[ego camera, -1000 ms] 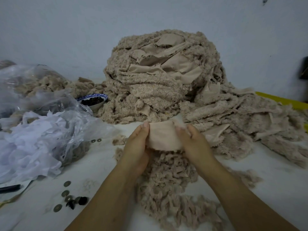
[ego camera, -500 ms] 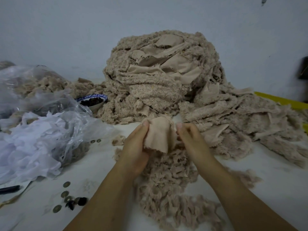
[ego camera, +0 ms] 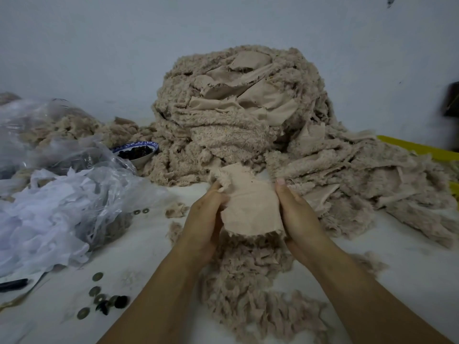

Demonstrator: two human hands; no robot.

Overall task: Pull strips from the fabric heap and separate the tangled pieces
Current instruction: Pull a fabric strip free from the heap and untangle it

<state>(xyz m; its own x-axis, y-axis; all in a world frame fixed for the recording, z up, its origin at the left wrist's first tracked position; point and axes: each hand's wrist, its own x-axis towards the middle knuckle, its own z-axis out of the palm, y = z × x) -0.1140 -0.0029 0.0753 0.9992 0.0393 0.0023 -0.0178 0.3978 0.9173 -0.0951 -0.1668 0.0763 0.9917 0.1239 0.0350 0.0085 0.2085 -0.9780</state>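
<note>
At the near edge of the white worktop, a trail of fluffy beige strips lies between the person's two forearms and runs away from the edge toward the hands. Toward the near left corner sit a few coins with some small dark pieces touching them, and a black pen lies at the left edge. Just above the trail of strips, both hands hold up one smooth beige fabric piece with frayed edges. The left hand has its fingers curled round the piece's left side, bunching the upper corner. The right hand grips the right side, its thumb pressed along that edge. The piece hangs flat between them, clear of the worktop. Along the left side, a crumpled clear plastic bag spills white scraps, and two more coins lie just beside it. Behind the bag, a blue-and-white bowl holding dark bits touches the foot of the fabric heap. The heap rises at the middle of the far edge, against the pale wall, fuzzy layers mixed with smooth folds. Flatter strips spread from it toward the right edge, where a yellow object shows behind them.
</note>
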